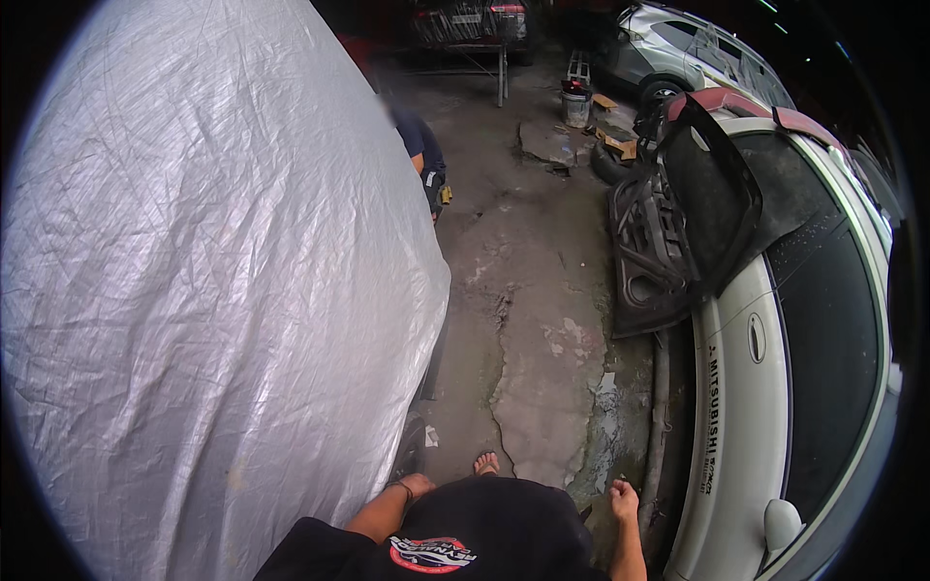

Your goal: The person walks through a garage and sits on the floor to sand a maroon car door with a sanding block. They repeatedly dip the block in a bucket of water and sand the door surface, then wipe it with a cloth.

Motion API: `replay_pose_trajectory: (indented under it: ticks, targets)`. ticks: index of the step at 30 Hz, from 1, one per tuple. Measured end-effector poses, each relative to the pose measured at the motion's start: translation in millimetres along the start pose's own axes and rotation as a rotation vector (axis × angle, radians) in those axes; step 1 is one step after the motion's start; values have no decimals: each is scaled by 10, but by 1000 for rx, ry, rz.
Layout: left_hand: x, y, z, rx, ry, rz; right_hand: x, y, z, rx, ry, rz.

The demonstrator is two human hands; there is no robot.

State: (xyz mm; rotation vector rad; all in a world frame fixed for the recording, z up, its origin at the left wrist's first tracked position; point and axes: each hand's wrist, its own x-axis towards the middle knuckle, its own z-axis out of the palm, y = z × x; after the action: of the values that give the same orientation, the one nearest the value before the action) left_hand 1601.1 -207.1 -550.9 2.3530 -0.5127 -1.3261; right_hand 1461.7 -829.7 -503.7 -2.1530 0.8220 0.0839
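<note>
My left hand (418, 484) hangs low beside the bottom edge of a silver car cover (223, 281). It is small and dim in the view, and its fingers are too unclear to read. On the other side of my body, my right hand (624, 499) is held out with the fingers curled in. Nothing shows in it, and it touches nothing. Nearest to that hand is a pale car (741, 426) along the right, apart from it. One bare foot (486, 463) shows ahead of my dark shirt.
A cracked concrete floor (523, 320) runs ahead between the covered vehicle and the pale car. A detached car door (668, 232) leans by that car. Farther off are a tyre (610, 165), a bucket (575, 107), a silver car (688, 48) and a person in dark clothes (418, 145).
</note>
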Motion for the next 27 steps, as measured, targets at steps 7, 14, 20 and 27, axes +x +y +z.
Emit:
replay_pose_trajectory:
  ticks: [7,14,20,27]
  targets:
    - [1623,1760,-3950,-404,622,217,34,-303,1248,-329,-752,500]
    - [2784,1838,-5302,-428,582,-27,2418,-1515,1630,-259,-782,418]
    - [2807,855,-4766,-256,387,-466,6183,-2453,1087,-283,-410,54]
    - [3056,208,-4742,-251,146,-382,10120,-6237,-338,141,38,-413]
